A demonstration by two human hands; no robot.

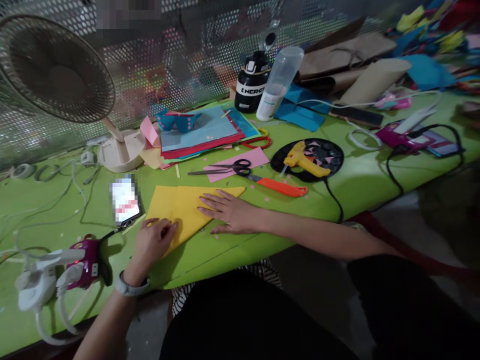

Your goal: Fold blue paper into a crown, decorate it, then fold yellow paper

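Note:
A folded sheet of yellow paper (183,202) lies on the green table, tapering to a point at its right end. My left hand (155,240) is on its left edge with fingers curled in, gripping the paper there. Spread flat across the right part of the sheet is my right hand (234,215), palm down with fingers apart. Just beyond the paper are black-handled scissors (242,167) on a pink paper strip (258,159), and an orange utility knife (283,187).
A yellow glue gun (305,160) rests on a black tray (275,155). Behind are stacked coloured sheets (202,135), a black bottle (249,90) and a clear bottle (281,75). At left stand a fan (122,150), a phone (125,200) and a purple power strip (88,262) with cords.

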